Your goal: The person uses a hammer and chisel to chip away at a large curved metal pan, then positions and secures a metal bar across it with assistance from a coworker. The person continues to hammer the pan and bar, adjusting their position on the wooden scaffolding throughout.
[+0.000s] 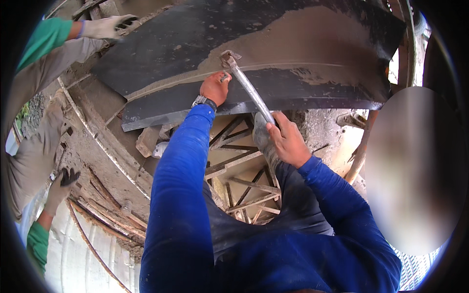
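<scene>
Toward 12 o'clock, on or just above a wide black sheet (161,53) smeared with grey-brown mud (293,39), we see the head of a hammer (252,93) just beside the left hand (215,89). The long axis of its pale metal handle runs from 11 o'clock at the head down to 5 o'clock, where the right hand (289,142) is clenched around the lower end. The left hand has its fingers pinched on a small piece (225,76), too small for us to identify. From that piece the hammer head lies between 12 and 1 o'clock, very near; we cannot tell whether it touches the sheet. We judge that any blow turns on this narrow gap: the left hand is the nearer to the head, while the right lies well back along the handle. Toward 10 o'clock, a co-worker's gloved hand (105,27) is well apart.
</scene>
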Demonstrator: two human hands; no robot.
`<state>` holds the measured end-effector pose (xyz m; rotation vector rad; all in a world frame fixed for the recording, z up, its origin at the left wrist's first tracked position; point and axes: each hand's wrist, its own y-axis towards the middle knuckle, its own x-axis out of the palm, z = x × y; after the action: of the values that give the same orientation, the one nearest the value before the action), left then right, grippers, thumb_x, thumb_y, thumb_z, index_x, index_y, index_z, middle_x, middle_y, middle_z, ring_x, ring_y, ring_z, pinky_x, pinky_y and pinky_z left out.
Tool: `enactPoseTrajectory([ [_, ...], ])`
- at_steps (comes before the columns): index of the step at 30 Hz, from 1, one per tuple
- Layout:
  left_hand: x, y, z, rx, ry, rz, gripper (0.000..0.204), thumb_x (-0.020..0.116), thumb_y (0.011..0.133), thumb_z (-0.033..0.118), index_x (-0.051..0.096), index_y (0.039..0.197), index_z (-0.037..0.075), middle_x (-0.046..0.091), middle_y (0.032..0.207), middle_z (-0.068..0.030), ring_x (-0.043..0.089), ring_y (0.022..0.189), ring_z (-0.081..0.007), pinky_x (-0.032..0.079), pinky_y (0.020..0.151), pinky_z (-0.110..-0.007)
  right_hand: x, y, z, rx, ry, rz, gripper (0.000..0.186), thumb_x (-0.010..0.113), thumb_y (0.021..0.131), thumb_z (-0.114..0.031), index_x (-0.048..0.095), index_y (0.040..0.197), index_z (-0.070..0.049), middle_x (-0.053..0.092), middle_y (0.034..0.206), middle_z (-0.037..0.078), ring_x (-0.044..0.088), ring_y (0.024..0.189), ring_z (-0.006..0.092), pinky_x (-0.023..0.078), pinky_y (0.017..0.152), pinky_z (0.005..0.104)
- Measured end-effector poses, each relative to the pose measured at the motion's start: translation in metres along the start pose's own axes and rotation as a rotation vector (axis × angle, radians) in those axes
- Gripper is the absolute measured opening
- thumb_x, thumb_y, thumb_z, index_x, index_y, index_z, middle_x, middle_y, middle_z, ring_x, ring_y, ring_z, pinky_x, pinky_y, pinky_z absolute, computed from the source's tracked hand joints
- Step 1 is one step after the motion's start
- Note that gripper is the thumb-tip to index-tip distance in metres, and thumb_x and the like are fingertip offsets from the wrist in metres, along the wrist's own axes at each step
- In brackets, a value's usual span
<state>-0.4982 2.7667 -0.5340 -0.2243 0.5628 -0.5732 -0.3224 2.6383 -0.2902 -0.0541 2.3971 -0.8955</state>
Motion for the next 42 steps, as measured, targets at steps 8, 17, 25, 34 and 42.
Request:
enactPoseTrajectory([
  [8,-0.001,-0.001,-0.001,-0.079,0.032,-0.022,0.023,0.066,0.099,0.031,0.077,0.108,0.012,0.076,0.105,-0.0195,0.071,0.101,-0.0424,0.056,0.088,-0.050,-0.006,0.013,-0.009,0.012,-0.107,-0.064,0.023,0.056,0.109,-0.023,0.057,0.114,-0.001,0.064,0.082,0.028,0.064,0.081,0.0512,0.047,0.069,0.0536],
  [17,-0.003,-0.002,-0.003,-0.098,0.033,-0.046,0.037,0.066,0.101,0.036,0.073,0.122,0.006,0.076,0.119,-0.0185,0.071,0.110,-0.0393,0.056,0.095,-0.048,-0.006,0.013,-0.035,0.034,-0.176,-0.061,0.021,0.056,0.109,-0.022,0.055,0.113,-0.001,0.063,0.081,0.028,0.063,0.081,0.0524,0.045,0.070,0.0574],
  [25,-0.004,-0.002,0.006,-0.112,0.028,-0.068,0.032,0.066,0.101,0.038,0.076,0.119,0.014,0.074,0.114,-0.0215,0.070,0.108,-0.0414,0.056,0.092,-0.051,-0.003,0.016,-0.011,0.043,-0.257,-0.076,0.023,0.056,0.109,-0.023,0.054,0.109,-0.001,0.063,0.082,0.029,0.061,0.083,0.0548,0.045,0.071,0.0586],
  [34,0.006,-0.003,-0.012,-0.060,0.021,0.015,0.020,0.066,0.100,0.030,0.076,0.110,0.015,0.077,0.109,-0.0155,0.072,0.102,-0.0397,0.057,0.089,-0.049,-0.008,0.009,-0.061,-0.050,-0.057,0.000,0.023,0.055,0.109,-0.019,0.057,0.120,0.001,0.058,0.074,0.025,0.060,0.069,0.0478,0.045,0.064,0.0508],
  [42,0.002,-0.002,0.010,-0.117,0.087,-0.062,0.023,0.066,0.100,0.030,0.075,0.112,0.013,0.077,0.109,-0.0142,0.072,0.104,-0.0376,0.057,0.090,-0.047,-0.001,0.017,0.000,-0.033,-0.235,-0.027,0.023,0.056,0.108,-0.020,0.057,0.116,0.001,0.061,0.079,0.028,0.061,0.075,0.0513,0.046,0.067,0.0527],
])
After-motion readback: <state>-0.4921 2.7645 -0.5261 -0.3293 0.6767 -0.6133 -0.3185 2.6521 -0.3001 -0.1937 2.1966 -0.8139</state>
